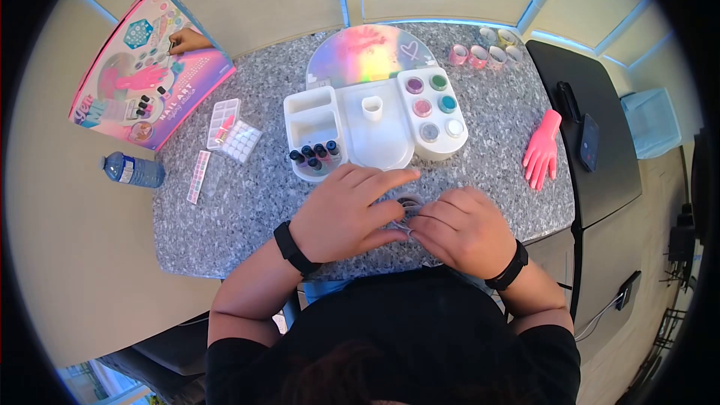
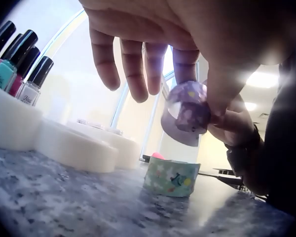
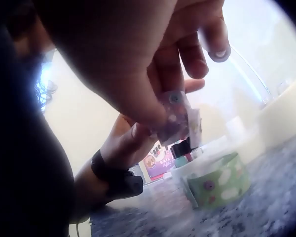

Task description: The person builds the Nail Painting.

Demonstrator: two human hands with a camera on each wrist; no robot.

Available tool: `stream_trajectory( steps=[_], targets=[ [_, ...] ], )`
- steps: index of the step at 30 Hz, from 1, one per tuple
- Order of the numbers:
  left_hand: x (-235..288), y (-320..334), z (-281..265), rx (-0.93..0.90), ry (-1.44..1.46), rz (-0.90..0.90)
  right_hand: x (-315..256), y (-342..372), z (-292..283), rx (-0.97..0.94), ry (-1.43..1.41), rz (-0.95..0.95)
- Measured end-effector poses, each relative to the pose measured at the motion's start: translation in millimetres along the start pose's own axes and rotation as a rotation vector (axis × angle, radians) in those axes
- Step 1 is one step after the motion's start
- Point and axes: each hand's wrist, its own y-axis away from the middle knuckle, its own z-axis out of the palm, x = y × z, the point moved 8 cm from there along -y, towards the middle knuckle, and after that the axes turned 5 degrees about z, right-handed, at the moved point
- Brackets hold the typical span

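A purple patterned strip, curled into a loop (image 2: pixel 190 111), is pinched between thumb and finger of the left hand (image 1: pixel 349 210), whose other fingers extend loosely. The right hand (image 1: pixel 465 229) pinches the same purple strip (image 3: pixel 175 116) from the other side. Below both hands, a green patterned ring (image 2: pixel 171 177) stands on the granite table; in the right wrist view this green ring (image 3: pixel 219 182) shows an overlapping end. The head view has the hands hiding most of the strip.
Behind the hands stands a white tray (image 1: pixel 375 157) with polish bottles (image 1: pixel 315 154) and glitter pots (image 1: pixel 430 109). Left are a box (image 1: pixel 150 67), a water bottle (image 1: pixel 133 170) and bead cases (image 1: pixel 240 141). Right are a pink model hand (image 1: pixel 541 151) and several rolled strips (image 1: pixel 478 57).
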Motion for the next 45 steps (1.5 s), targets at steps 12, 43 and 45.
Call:
stream_trajectory(
  steps=[12,43,45],
  targets=[
    [-5.7,1.4,0.9,-0.029,-0.049,-0.006,7.1,10.7,1.0,-0.059,0.045,0.080],
    [-14.4,4.7,21.7,-0.152,0.074,-0.028,22.6,18.3,26.3,-0.154,-0.056,0.204],
    [-13.6,4.0,25.6,-0.145,0.097,-0.011,22.4,17.7,25.3,-0.160,-0.060,0.208]
  ],
)
